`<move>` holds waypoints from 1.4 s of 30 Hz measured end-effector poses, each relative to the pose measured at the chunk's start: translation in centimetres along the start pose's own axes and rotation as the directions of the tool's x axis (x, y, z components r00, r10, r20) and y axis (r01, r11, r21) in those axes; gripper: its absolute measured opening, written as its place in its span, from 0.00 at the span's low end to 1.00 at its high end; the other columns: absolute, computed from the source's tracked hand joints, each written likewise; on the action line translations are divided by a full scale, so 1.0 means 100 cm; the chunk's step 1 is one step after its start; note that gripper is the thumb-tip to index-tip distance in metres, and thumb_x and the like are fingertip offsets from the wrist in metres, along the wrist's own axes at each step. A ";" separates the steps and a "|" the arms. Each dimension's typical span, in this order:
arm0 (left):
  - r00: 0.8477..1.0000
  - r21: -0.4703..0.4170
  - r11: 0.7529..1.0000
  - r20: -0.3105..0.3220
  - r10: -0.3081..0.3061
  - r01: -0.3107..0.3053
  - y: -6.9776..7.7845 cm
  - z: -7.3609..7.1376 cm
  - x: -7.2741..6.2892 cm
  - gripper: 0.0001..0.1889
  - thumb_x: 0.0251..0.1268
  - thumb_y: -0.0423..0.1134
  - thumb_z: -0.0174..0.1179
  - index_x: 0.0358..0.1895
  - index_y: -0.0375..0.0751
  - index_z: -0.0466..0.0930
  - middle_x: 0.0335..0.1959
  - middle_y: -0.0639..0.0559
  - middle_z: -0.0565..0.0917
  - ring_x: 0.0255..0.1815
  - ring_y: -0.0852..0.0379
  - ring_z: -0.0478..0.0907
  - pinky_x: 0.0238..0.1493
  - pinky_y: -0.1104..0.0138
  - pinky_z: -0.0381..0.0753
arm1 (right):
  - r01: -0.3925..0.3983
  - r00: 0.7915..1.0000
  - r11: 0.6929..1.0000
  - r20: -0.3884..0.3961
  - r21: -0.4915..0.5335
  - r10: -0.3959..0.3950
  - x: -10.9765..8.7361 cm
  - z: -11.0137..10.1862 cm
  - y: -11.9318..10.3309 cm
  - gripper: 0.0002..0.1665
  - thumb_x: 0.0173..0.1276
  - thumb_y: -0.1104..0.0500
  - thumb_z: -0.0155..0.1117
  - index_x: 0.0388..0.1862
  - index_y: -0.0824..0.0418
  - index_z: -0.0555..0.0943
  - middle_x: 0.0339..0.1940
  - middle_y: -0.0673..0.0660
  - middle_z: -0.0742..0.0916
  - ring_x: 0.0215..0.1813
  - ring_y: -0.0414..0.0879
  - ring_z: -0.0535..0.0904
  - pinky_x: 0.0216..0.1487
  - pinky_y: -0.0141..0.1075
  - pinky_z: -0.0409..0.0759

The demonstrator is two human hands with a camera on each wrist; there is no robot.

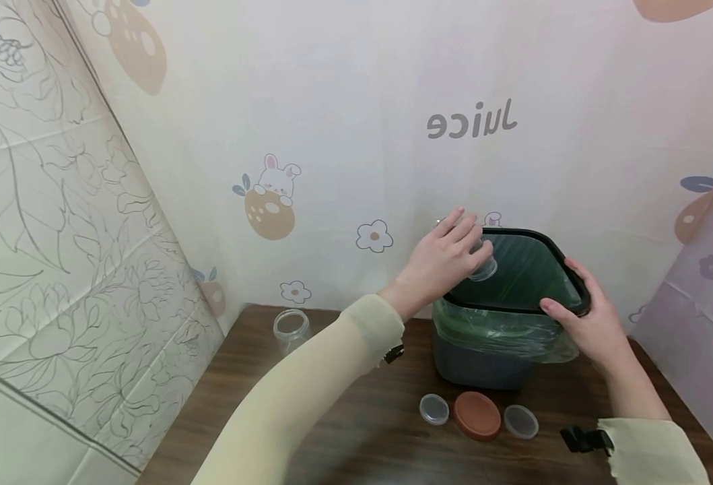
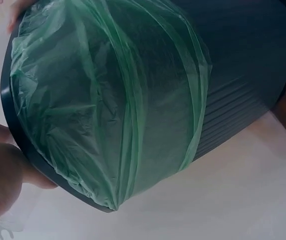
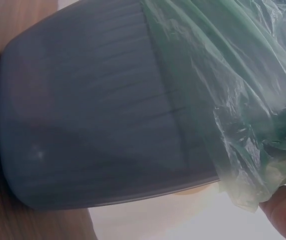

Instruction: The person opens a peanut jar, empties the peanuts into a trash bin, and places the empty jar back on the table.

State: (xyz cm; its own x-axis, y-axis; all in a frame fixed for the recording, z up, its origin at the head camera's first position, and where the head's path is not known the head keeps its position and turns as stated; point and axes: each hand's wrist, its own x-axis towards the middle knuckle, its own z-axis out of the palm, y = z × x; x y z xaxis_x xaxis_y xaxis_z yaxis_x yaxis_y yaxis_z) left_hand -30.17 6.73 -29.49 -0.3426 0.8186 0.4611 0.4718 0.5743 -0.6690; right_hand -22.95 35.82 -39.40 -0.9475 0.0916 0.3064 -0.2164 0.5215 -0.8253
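A dark grey trash bin (image 1: 480,364) stands on the table, lined with a green plastic bag (image 1: 507,333) folded over its sides under a black rim (image 1: 534,232). At the bin's left rim, my left hand (image 1: 450,254) grips a clear plastic jar (image 1: 485,271) from above, its round end tilted over the opening. Part of the jar is hidden by the fingers. My right hand (image 1: 595,323) holds the right corner of the rim, thumb on the near side and fingers at the outer edge. The left wrist view shows the left hand (image 2: 5,172) close against the rim.
Another clear jar (image 1: 291,327) stands at the table's back left, partly behind the left sleeve. In front of the bin lie a small clear lid (image 1: 434,409), an orange-brown lid (image 1: 477,415) and another clear lid (image 1: 521,422). A printed curtain (image 1: 332,168) hangs behind the table (image 1: 362,417).
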 end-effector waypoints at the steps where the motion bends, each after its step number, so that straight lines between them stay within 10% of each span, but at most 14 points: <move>1: 1.000 -0.011 1.000 -0.011 -0.005 0.005 -0.001 0.001 -0.001 0.23 0.87 0.31 0.52 0.73 0.60 0.80 0.74 0.50 0.80 0.82 0.48 0.69 0.88 0.53 0.46 | -0.001 1.000 1.000 0.000 0.001 0.001 0.000 0.000 0.000 0.56 0.79 0.46 0.67 0.94 0.41 0.45 0.91 0.70 0.47 0.85 0.83 0.42 0.70 0.88 0.44; 9: 0.990 -0.155 0.979 -0.018 -0.137 0.133 -0.009 -0.005 -0.012 0.22 0.85 0.34 0.55 0.73 0.58 0.79 0.69 0.51 0.82 0.75 0.49 0.74 0.85 0.51 0.60 | -0.003 1.000 1.000 0.009 0.006 0.003 0.002 0.002 0.001 0.56 0.79 0.46 0.67 0.94 0.40 0.45 0.92 0.70 0.47 0.86 0.83 0.41 0.70 0.88 0.43; 14: 0.940 -0.350 0.881 -0.010 -0.342 0.317 -0.013 -0.005 -0.028 0.25 0.77 0.43 0.66 0.74 0.52 0.78 0.67 0.49 0.84 0.69 0.49 0.79 0.77 0.53 0.72 | -0.013 1.000 1.000 0.014 0.005 0.013 0.001 0.000 0.003 0.55 0.79 0.46 0.66 0.94 0.39 0.44 0.92 0.70 0.46 0.85 0.83 0.41 0.70 0.88 0.43; 20: 0.800 -0.581 0.662 -0.029 -0.599 0.474 -0.012 0.011 -0.065 0.31 0.70 0.48 0.75 0.71 0.40 0.77 0.62 0.44 0.86 0.61 0.46 0.84 0.64 0.53 0.83 | -0.017 1.000 1.000 0.015 -0.001 0.017 0.001 0.000 0.002 0.55 0.79 0.45 0.65 0.94 0.38 0.44 0.91 0.71 0.45 0.85 0.85 0.41 0.68 0.89 0.44; 25: 0.685 -0.788 0.351 0.120 -0.719 0.506 0.007 0.028 -0.098 0.33 0.69 0.48 0.77 0.69 0.37 0.75 0.59 0.43 0.87 0.58 0.47 0.87 0.59 0.54 0.87 | -0.017 1.000 1.000 0.015 -0.001 0.017 0.001 0.000 0.003 0.55 0.80 0.45 0.65 0.94 0.38 0.44 0.91 0.71 0.45 0.85 0.85 0.40 0.68 0.89 0.43; 28: 0.636 -0.840 0.181 0.229 -0.737 0.512 0.028 0.039 -0.117 0.31 0.68 0.46 0.79 0.66 0.37 0.75 0.57 0.43 0.87 0.56 0.49 0.88 0.57 0.55 0.88 | -0.017 1.000 1.000 0.017 -0.004 0.017 0.001 0.001 0.003 0.55 0.79 0.45 0.65 0.94 0.38 0.44 0.91 0.71 0.45 0.84 0.85 0.41 0.68 0.89 0.44; 31: 0.604 -0.817 0.090 0.341 -0.720 0.569 0.053 0.053 -0.137 0.32 0.66 0.45 0.79 0.66 0.38 0.74 0.57 0.42 0.87 0.57 0.48 0.88 0.58 0.55 0.88 | -0.017 1.000 1.000 0.019 -0.002 0.017 0.001 0.002 0.002 0.55 0.79 0.45 0.66 0.94 0.37 0.45 0.91 0.71 0.46 0.84 0.85 0.42 0.68 0.89 0.45; 37: 0.542 -0.714 0.030 0.503 -0.674 0.700 0.092 0.075 -0.166 0.34 0.64 0.47 0.80 0.66 0.40 0.71 0.57 0.42 0.88 0.57 0.45 0.86 0.56 0.51 0.86 | -0.023 1.000 1.000 0.019 0.006 0.023 0.002 0.002 0.002 0.55 0.79 0.46 0.66 0.94 0.36 0.44 0.91 0.71 0.46 0.84 0.85 0.41 0.68 0.89 0.45; 42: 0.558 -0.684 0.069 0.528 -0.640 0.726 0.111 0.094 -0.176 0.34 0.65 0.49 0.80 0.65 0.40 0.71 0.52 0.44 0.88 0.54 0.45 0.86 0.52 0.51 0.86 | -0.027 1.000 1.000 0.016 0.009 0.027 0.002 0.001 0.001 0.55 0.79 0.46 0.65 0.94 0.36 0.44 0.91 0.72 0.46 0.84 0.86 0.43 0.68 0.89 0.46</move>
State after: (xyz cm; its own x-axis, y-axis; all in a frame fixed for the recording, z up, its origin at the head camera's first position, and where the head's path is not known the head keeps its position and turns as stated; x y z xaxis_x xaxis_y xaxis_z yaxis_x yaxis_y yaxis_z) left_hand -26.56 -1.44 -50.54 -0.9222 0.0837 0.3774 0.3396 0.6420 0.6874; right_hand -23.15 35.85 -39.50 -0.9566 0.0920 0.2765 -0.1929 0.5113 -0.8375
